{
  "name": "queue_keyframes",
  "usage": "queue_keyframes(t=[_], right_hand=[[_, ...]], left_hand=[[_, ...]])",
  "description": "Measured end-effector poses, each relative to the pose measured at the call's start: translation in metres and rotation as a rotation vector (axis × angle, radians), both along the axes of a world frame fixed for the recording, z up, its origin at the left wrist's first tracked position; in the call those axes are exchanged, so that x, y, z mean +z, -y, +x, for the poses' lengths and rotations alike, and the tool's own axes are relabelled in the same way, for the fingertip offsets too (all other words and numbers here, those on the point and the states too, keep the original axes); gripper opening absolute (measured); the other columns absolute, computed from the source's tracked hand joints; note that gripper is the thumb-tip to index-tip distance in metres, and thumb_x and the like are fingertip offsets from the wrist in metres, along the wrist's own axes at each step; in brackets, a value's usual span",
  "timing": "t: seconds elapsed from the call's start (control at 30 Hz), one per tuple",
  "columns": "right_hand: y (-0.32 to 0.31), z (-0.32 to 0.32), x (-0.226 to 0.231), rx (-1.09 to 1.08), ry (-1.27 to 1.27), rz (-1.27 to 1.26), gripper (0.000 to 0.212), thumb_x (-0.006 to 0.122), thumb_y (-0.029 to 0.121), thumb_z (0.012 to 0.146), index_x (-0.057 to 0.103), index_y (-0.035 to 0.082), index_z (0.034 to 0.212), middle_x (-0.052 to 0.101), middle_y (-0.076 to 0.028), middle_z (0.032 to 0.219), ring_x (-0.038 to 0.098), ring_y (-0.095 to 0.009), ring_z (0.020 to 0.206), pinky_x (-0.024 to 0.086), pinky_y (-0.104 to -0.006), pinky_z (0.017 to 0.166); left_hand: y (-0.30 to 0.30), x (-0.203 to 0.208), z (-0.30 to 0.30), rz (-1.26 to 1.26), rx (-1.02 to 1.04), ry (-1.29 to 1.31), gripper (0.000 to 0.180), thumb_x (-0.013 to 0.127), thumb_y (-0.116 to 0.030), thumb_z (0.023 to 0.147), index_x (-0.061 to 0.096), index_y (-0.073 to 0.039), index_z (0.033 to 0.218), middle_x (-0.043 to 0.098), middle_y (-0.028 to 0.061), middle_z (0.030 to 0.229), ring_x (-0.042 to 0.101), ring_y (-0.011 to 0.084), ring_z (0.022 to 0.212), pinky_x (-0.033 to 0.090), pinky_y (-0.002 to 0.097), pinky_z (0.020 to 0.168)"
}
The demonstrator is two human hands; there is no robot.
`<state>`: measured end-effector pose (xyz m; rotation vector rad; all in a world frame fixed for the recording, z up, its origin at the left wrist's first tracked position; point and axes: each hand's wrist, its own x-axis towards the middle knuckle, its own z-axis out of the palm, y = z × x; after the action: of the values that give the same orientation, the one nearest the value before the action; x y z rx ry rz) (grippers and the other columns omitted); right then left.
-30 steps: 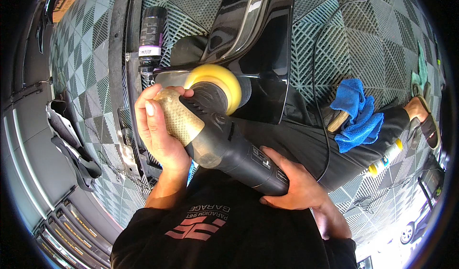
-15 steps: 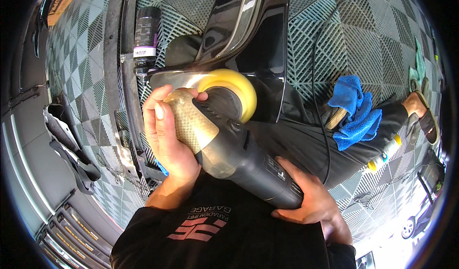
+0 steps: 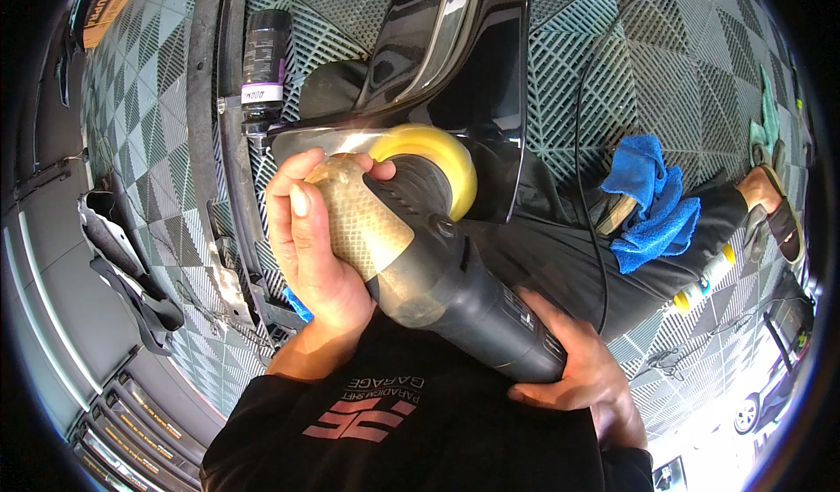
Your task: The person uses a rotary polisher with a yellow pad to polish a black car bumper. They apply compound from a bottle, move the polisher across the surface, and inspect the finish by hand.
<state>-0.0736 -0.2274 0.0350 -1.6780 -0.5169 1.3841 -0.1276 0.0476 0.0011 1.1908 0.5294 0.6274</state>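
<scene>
With both hands I hold a black power polisher [image 3: 464, 291]. My left hand [image 3: 311, 238] wraps round its head, over a worn, textured tan cover [image 3: 363, 221]. My right hand [image 3: 577, 352] grips the rear end of the body. The yellow foam pad [image 3: 451, 164] rests against the near end of a glossy black car body panel [image 3: 477, 107], its contact face hidden. The pad's rim looks slightly blurred. The panel lies near my legs and reaches away toward the top of the view.
A black bottle [image 3: 265, 68] lies left of the panel, beside a long dark strip [image 3: 203, 98]. A blue cloth [image 3: 647, 203] with a wooden-backed brush [image 3: 617, 215] rests on my right leg. A black cord [image 3: 579, 186] crosses the gridded floor tiles [image 3: 665, 98]. A yellow-capped bottle [image 3: 704, 280] lies farther right.
The polisher and both hands have shifted slightly to the right, and the pad has slid a little the same way along the panel. My grip looks unchanged.
</scene>
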Motion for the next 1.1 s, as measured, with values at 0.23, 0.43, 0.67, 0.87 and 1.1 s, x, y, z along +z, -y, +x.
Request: queue_keyframes(t=[0.23, 0.43, 0.67, 0.87, 1.1], right_hand=[[-0.007, -0.003, -0.019, -0.015, -0.014, 0.068, 0.101, 0.088, 0.023, 0.074, 0.035, 0.004, 0.158, 0.055, -0.026, 0.145, 0.057, -0.040, 0.134, 0.044, -0.0424, 0.112], [-0.014, -0.002, -0.023, 0.009, -0.030, 0.086, 0.104, 0.086, 0.026, 0.076, 0.029, 0.005, 0.161, 0.050, -0.027, 0.150, 0.051, -0.041, 0.139, 0.040, -0.0429, 0.115], [-0.002, 0.012, 0.006, -0.028, 0.004, 0.165, 0.109, 0.085, 0.026, 0.074, 0.025, -0.002, 0.160, 0.043, -0.028, 0.156, 0.046, -0.042, 0.143, 0.037, -0.0431, 0.118], [0.006, 0.032, 0.019, -0.110, 0.112, 0.209, 0.109, 0.086, 0.020, 0.068, 0.029, -0.004, 0.158, 0.043, -0.026, 0.157, 0.045, -0.038, 0.145, 0.035, -0.0417, 0.119], [0.013, 0.072, 0.024, -0.170, 0.260, 0.270, 0.108, 0.088, 0.020, 0.063, 0.037, -0.007, 0.155, 0.051, -0.026, 0.148, 0.052, -0.036, 0.138, 0.038, -0.0413, 0.116]], left_hand=[[-0.007, -0.004, 0.000, 0.062, 0.049, -0.002, 0.036, 0.043, -0.030, 0.111, 0.050, -0.001, 0.132, 0.068, 0.0242, 0.109, 0.069, 0.0324, 0.100, 0.051, 0.0436, 0.097], [-0.019, -0.001, 0.006, 0.134, 0.052, -0.054, 0.036, 0.043, -0.029, 0.111, 0.051, 0.000, 0.132, 0.068, 0.0232, 0.108, 0.069, 0.0310, 0.098, 0.053, 0.0403, 0.092], [-0.019, 0.013, 0.038, 0.017, -0.024, -0.051, 0.037, 0.044, -0.029, 0.111, 0.052, 0.000, 0.132, 0.068, 0.0231, 0.110, 0.070, 0.0307, 0.096, 0.053, 0.0370, 0.088], [-0.016, 0.018, 0.075, -0.069, -0.070, -0.019, 0.033, 0.050, -0.025, 0.109, 0.055, -0.001, 0.132, 0.069, 0.0214, 0.111, 0.071, 0.0278, 0.095, 0.059, 0.0366, 0.082], [-0.025, 0.014, 0.122, -0.086, -0.104, -0.011, 0.036, 0.051, -0.025, 0.108, 0.057, 0.001, 0.132, 0.069, 0.0207, 0.107, 0.071, 0.0317, 0.097, 0.060, 0.0405, 0.085]])
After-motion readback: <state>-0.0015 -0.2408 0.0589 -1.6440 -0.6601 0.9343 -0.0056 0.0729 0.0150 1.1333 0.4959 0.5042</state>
